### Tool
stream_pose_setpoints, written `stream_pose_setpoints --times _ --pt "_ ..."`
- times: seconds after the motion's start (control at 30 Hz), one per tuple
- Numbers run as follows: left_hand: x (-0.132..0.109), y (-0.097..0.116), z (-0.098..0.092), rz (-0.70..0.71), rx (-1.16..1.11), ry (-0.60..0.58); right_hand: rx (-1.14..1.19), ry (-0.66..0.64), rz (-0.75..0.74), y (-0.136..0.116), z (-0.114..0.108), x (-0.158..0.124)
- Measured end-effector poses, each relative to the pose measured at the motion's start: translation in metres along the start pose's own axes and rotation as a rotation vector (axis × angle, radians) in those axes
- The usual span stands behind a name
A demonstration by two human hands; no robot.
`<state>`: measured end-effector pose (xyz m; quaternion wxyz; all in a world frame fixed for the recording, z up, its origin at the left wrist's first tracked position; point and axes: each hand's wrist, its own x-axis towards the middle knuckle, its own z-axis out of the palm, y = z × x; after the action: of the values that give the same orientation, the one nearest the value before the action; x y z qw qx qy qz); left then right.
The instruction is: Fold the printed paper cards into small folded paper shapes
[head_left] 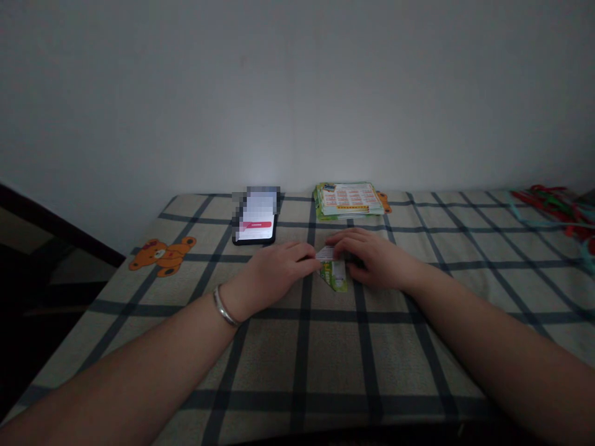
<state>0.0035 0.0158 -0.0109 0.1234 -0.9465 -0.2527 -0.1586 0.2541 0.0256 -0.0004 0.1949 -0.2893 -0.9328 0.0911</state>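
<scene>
Between our desk's (267, 371) near and far edges, our left grip (279, 269) is pinching folded paper (333, 274), pointing longways away from us. Our loosely curled right grip (374, 257) is touching it, hold hard to tell.

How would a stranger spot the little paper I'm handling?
Find the checked tablecloth against the pale wall. Near the cloth's middle, the left hand and right hand touch a small green-and-white printed paper. Unlike the stack of rectangular printed sheets farther back, it has slanted edges.
</scene>
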Motion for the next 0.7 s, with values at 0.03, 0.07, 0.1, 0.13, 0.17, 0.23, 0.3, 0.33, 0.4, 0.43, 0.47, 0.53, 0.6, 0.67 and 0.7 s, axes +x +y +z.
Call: stream_pose_setpoints --times 0.03,0.07,0.1,0.13,0.17,0.23,0.3,0.33,0.4,0.43,0.47,0.53,0.6,0.67,0.7 --pt "0.000 0.000 0.000 0.003 0.000 -0.001 -0.008 -0.002 -0.005 0.000 -0.001 0.000" --pt "0.001 0.001 -0.001 0.007 -0.003 0.001 -0.020 -0.001 -0.010 -0.001 -0.002 0.000" --pt "0.001 0.001 -0.002 0.009 -0.008 0.003 -0.034 -0.002 -0.014 -0.001 -0.003 0.000" --pt "0.001 0.002 -0.003 0.005 -0.014 0.004 -0.053 -0.005 -0.019 -0.001 -0.004 -0.001" --pt "0.001 0.003 -0.004 0.000 -0.021 0.007 -0.076 -0.010 -0.026 -0.001 -0.004 -0.001" --pt "0.002 0.004 -0.006 -0.012 -0.038 0.014 -0.131 -0.022 -0.048 0.001 -0.005 -0.001" --pt "0.002 0.004 -0.007 -0.021 -0.060 0.023 -0.190 -0.025 -0.082 0.003 -0.005 -0.001" --pt "0.002 0.004 -0.007 -0.023 -0.074 0.028 -0.220 -0.020 -0.105 0.003 -0.005 -0.001" --pt "0.001 0.005 -0.007 -0.027 -0.107 0.026 -0.279 -0.002 -0.152 0.004 -0.005 -0.001" --pt "0.001 0.005 -0.006 -0.030 -0.122 0.023 -0.307 0.011 -0.168 0.004 -0.004 0.000" --pt "0.002 0.006 -0.006 -0.032 -0.138 0.018 -0.333 0.023 -0.180 0.003 -0.004 0.000" --pt "0.002 0.007 -0.005 -0.041 -0.162 0.006 -0.367 0.038 -0.189 0.000 -0.003 0.000" --pt "0.003 0.009 -0.005 -0.055 -0.172 -0.006 -0.361 0.031 -0.197 -0.004 -0.003 0.000" --pt "0.003 0.009 -0.006 -0.068 -0.166 -0.013 -0.313 0.004 -0.198 -0.007 -0.003 0.000" --pt "0.003 0.010 -0.006 -0.074 -0.155 -0.016 -0.279 -0.009 -0.186 -0.009 -0.003 0.000"
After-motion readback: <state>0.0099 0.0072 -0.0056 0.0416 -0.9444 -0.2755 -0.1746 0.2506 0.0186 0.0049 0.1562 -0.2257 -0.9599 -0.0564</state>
